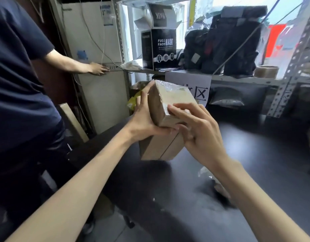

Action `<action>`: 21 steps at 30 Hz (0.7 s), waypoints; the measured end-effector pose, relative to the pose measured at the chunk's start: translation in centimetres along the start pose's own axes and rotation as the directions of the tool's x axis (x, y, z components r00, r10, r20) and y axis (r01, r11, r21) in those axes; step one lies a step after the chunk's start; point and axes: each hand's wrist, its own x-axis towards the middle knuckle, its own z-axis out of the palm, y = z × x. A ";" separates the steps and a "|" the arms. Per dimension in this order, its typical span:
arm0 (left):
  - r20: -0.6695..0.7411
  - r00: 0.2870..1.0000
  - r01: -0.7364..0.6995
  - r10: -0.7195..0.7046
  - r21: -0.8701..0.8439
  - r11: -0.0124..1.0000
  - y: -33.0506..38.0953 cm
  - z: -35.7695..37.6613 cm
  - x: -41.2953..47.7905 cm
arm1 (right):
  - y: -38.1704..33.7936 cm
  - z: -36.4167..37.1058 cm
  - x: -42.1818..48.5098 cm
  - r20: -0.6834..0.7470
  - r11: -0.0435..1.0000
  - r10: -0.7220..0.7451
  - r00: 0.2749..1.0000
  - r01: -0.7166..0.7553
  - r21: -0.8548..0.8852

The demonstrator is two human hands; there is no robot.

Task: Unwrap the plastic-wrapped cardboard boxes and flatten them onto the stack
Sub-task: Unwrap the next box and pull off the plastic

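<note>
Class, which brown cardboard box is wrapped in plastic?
The upper box, held by the left hand and right hand; glossy film covers it. The lower box is bare.

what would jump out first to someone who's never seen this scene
Dead centre, the left hand and right hand hold a plastic-wrapped box over a plain cardboard box that sits on the dark surface. Behind them a black FULL FACE MASK box stands open on the shelf. At the far left a person in a navy shirt rests a hand on a white cabinet.
</note>
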 end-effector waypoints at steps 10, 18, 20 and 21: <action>0.168 0.985 -0.043 0.034 0.051 0.998 0.9 1.5 -0.2 | -0.7 -2.8 -0.8 0.015 0.996 0.014 1.000 -0.013 -0.086; 0.235 0.972 -0.030 0.021 0.033 0.999 1.1 1.3 0.0 | -1.1 -3.4 -0.1 0.009 0.998 0.055 0.998 -0.055 -0.007; 0.263 0.964 -0.040 0.033 0.022 0.999 1.3 1.3 0.4 | -0.8 -4.3 0.5 0.071 0.997 0.075 0.995 -0.077 0.026; 0.276 0.961 -0.043 0.034 0.027 0.999 1.4 1.4 0.7 | -0.6 -4.6 0.8 0.109 0.994 0.089 0.990 -0.095 0.048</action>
